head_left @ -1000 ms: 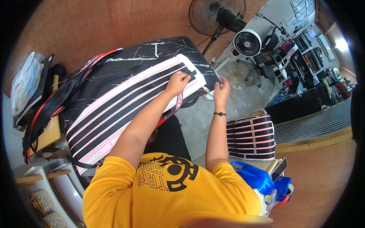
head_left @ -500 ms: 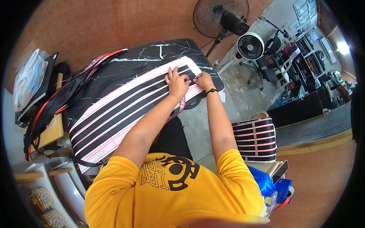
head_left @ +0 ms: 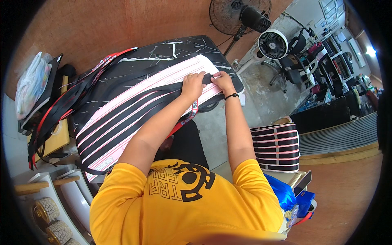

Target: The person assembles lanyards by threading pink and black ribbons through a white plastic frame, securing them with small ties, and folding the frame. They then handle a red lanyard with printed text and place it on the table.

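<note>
A long white sheet with pink lines (head_left: 195, 65) lies slantwise over the black marble-patterned table (head_left: 149, 51). Several black straps (head_left: 134, 107) run along it in rows, bunching together toward their right end. My left hand (head_left: 192, 85) is closed around the gathered straps near the sheet's right end. Just right of it, my right hand (head_left: 223, 83) pinches the dark strap ends, which stand raised off the sheet between both hands. A black bracelet (head_left: 232, 96) circles my right wrist.
Loose black and red straps (head_left: 53, 118) hang over the table's left side, by a plastic bag (head_left: 32, 85). Two fans (head_left: 272, 44) stand beyond the right corner. A panel of black straps (head_left: 274, 147) sits at my right, near a phone (head_left: 302, 182).
The straps, flat and spread at the right end before, are now gathered and lifted there. More bare sheet shows at the far edge. Both hands have closed on the straps.
</note>
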Demonstrator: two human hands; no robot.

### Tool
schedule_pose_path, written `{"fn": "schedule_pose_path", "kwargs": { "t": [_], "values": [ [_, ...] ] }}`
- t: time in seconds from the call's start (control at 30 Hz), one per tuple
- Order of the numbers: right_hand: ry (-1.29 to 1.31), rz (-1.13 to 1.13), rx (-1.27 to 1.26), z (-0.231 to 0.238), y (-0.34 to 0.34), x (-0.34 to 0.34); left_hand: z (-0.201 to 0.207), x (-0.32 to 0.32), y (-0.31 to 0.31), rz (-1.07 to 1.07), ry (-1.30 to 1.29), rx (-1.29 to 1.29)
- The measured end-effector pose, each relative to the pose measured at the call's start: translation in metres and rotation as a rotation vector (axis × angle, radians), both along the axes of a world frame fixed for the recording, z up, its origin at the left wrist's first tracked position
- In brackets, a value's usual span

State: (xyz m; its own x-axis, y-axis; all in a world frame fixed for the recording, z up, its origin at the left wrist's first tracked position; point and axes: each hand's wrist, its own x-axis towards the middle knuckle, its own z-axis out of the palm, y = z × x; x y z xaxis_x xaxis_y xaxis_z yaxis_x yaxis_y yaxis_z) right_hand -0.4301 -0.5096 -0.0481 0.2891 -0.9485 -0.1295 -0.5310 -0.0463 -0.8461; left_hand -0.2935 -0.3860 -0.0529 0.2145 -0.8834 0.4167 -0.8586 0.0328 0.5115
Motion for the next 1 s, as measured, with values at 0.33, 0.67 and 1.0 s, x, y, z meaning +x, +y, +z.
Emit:
{"fn": "schedule_pose_path", "kwargs": {
  "t": [0.33,0.67,1.0],
  "values": [
    [-0.105,0.198,-0.107,0.003,0.024,-0.006,-0.009,0.006,-0.003,-0.096,0.184,-0.118],
    [-0.061,0.173,0.030,0.007,0.017,0.005,0.004,0.005,0.007,-0.075,0.061,0.134],
    [-0.400,0.291,0.116,0.054,-0.039,0.051,0.001,0.011,0.007,0.133,0.356,-0.160]
  ]
}}
